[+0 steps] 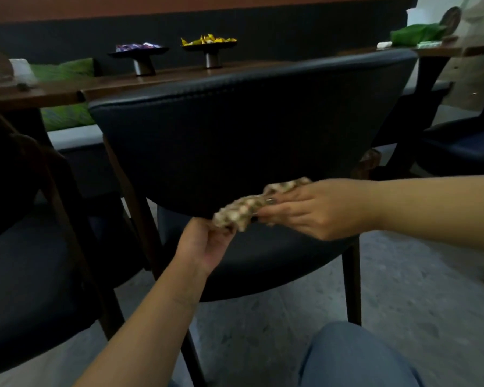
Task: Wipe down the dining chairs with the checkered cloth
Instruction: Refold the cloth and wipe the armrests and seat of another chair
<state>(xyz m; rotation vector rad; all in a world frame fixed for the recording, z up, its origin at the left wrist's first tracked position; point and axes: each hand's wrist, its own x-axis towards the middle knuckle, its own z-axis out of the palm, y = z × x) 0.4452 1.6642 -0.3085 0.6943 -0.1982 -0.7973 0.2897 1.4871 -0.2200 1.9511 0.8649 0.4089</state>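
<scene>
Left hand (pixel 204 244): forearm reaches up from lower left, palm turned up and inward, fingers curled, pinching the lower end of the checkered cloth (pixel 246 210). Right hand (pixel 313 209): forearm enters level from the right edge, back of hand up, fingers extended leftward, fingertips gripping the cloth's other part. Hands close together, not touching.

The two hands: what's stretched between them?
The checkered cloth, bunched up; the left hand pinches one end and the right hand holds the other, in front of the chair. Head view.
</scene>
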